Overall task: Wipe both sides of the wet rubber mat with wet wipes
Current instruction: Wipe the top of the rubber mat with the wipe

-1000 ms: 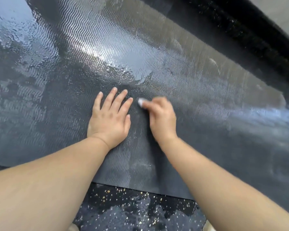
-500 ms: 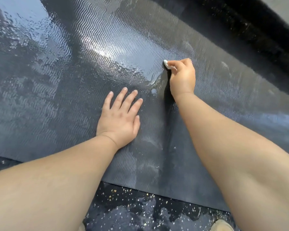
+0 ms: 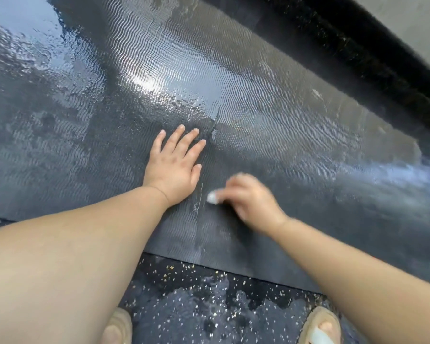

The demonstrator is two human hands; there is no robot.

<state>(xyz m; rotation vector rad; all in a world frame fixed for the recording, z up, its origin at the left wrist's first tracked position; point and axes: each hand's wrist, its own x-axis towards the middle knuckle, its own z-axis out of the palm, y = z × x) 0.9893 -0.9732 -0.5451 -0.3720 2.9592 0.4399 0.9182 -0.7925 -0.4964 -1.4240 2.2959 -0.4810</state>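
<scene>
A dark speckled floor [image 3: 209, 306], wet in patches, is seen under a black ribbed rubber mat [image 3: 271, 115] that is spread flat and glistens with water; the left hand [image 3: 175, 167] is laid flat on the mat, fingers spread, grasping nothing; just beside it, the blurred right hand [image 3: 252, 202] is clenched around a small white wet wipe [image 3: 212, 197], which is pressed to the mat near its front edge.

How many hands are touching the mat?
2. The left hand lies flat on the mat, fingers spread. The right hand, blurred, presses a white wipe onto it, just right of the left hand.
</scene>
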